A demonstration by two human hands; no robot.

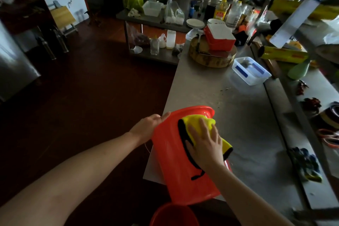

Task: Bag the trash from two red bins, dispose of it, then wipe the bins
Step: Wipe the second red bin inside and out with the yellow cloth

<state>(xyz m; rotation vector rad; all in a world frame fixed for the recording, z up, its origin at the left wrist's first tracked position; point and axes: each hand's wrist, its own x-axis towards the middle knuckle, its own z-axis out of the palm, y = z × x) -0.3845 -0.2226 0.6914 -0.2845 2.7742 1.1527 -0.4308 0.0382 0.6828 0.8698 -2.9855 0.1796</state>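
Observation:
A red bin [176, 163] lies on its side on the near corner of a steel counter [244, 124], its open rim pointing away from me. My left hand [148, 126] grips the bin's left side near the rim. My right hand [205, 145] presses flat on a yellow cloth with a black edge [197, 124], which is spread over the bin's upper side. A second red bin [174, 215] stands below on the floor at the bottom edge; only its rim shows.
Further along the counter are a clear lidded box [251, 71], a round wooden block [212, 57] carrying red containers, and rolls of wrap [282, 55]. A shelf of bottles and bags stands behind. Dark floor lies to the left, beside a steel fridge [14, 64].

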